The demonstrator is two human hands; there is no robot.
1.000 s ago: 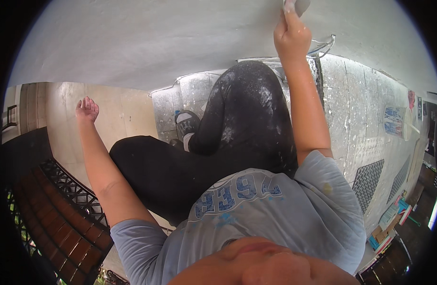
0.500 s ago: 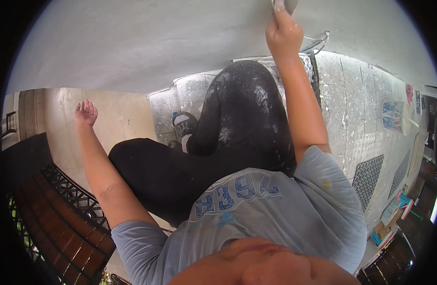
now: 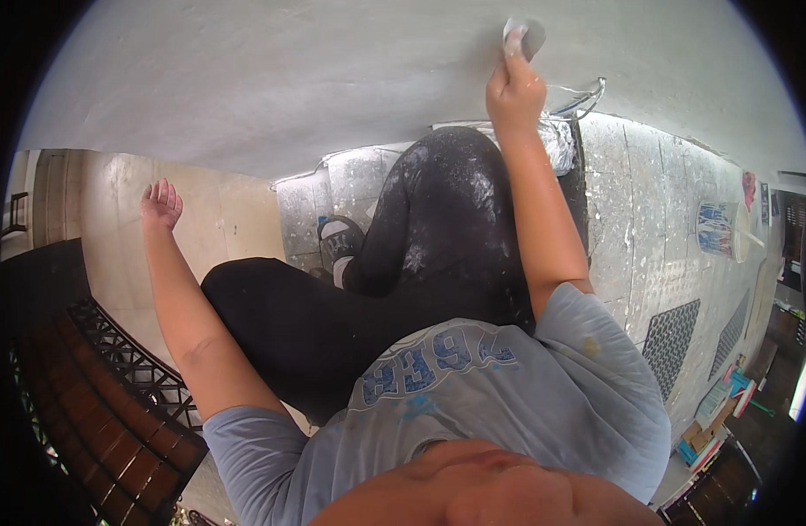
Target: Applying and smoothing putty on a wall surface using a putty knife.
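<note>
Right hand [image 3: 514, 88]: raised to the top of the view, fingers clamped round the handle of a small plastering trowel [image 3: 525, 35]. The trowel's pale, plaster-smeared blade stood just above the fist and lay against the grey wall [image 3: 289, 79]. Hand and forearm were flecked with white.

Left hand [image 3: 161, 204]: held out to the person's left, well apart from the trowel and from the right hand. Fingers were loosely open and held nothing; the hand showed against a beige wall panel [image 3: 113, 228], and whether it touched the panel cannot be told.

Body: the person wore a grey printed T-shirt [image 3: 473, 386] and dark trousers [image 3: 438, 228] dusted with white. A foot in a sandal [image 3: 339, 238] rested on a spattered ledge below the right arm.

Surroundings: a metal bucket [image 3: 556, 131] with a wire handle stood just beside the right forearm, below the trowel. A spattered tiled floor [image 3: 666, 219] lay to the right, bearing a blue and white container [image 3: 714, 230] and a dark patterned grate [image 3: 670, 333]. A black ornamental railing [image 3: 131, 368] ran along the lower left.
</note>
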